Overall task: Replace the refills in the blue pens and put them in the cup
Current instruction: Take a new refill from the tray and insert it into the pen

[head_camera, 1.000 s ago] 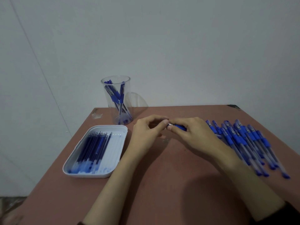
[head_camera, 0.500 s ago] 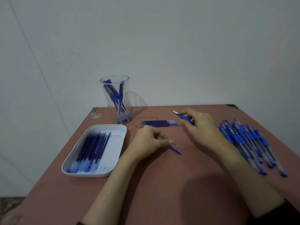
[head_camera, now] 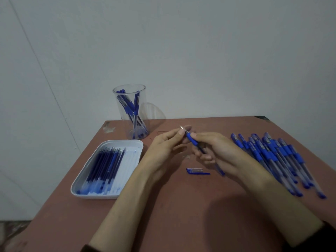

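Observation:
My right hand (head_camera: 216, 153) grips a blue pen (head_camera: 192, 141) by its barrel, with the bare metal tip pointing up and to the left. My left hand (head_camera: 163, 144) pinches the front of that pen near the tip with thumb and forefinger. The pen's blue cap (head_camera: 197, 171) lies on the table just below both hands. A clear plastic cup (head_camera: 130, 110) at the back left holds several blue pens. A white tray (head_camera: 107, 168) on the left holds several blue refills. A row of several capped blue pens (head_camera: 272, 157) lies to the right.
The reddish-brown table (head_camera: 181, 206) meets a plain grey wall at its far edge. A chipped spot (head_camera: 109, 128) marks the back left corner. The table's left edge drops off beside the tray.
Both hands came together at the table's middle. My left hand let go of the cap, which now lies on the table, and took hold of the pen's front end. The spare refills behind are hidden.

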`<state>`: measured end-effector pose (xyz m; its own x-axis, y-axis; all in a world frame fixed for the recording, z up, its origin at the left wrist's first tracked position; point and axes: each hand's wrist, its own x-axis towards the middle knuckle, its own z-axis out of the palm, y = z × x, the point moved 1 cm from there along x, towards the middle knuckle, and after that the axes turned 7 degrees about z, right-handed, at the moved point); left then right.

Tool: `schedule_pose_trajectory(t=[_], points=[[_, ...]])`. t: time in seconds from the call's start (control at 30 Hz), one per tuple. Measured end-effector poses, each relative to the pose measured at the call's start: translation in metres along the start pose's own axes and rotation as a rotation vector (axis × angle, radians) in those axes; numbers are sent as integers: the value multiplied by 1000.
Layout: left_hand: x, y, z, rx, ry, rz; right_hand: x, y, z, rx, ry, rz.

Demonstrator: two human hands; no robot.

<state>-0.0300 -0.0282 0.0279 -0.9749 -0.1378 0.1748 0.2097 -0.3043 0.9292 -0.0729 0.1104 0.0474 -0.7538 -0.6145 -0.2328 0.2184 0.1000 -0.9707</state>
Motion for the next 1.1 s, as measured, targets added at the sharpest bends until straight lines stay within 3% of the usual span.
schedule_pose_trajectory(t=[0.1,0.33,0.43,0.57,0.63,0.87,1.1], points=[[-2,3,5,-125,20,10,2,2,5,81,-59,-18],[3,0,2,-250,212,59,10,12,11,-200,213,-351],[2,4,4,-332,175,40,10,13,12,-246,265,-370],[2,9,2,-420,171,31,12,9,2,-133,417,-358],[3,8,0,-403,191,41,10,5,-4,-122,449,-360],[2,7,1,-255,198,164,4,3,1,-275,267,-350],[4,9,-7,-71,329,169,4,2,-7,-505,490,-426]])
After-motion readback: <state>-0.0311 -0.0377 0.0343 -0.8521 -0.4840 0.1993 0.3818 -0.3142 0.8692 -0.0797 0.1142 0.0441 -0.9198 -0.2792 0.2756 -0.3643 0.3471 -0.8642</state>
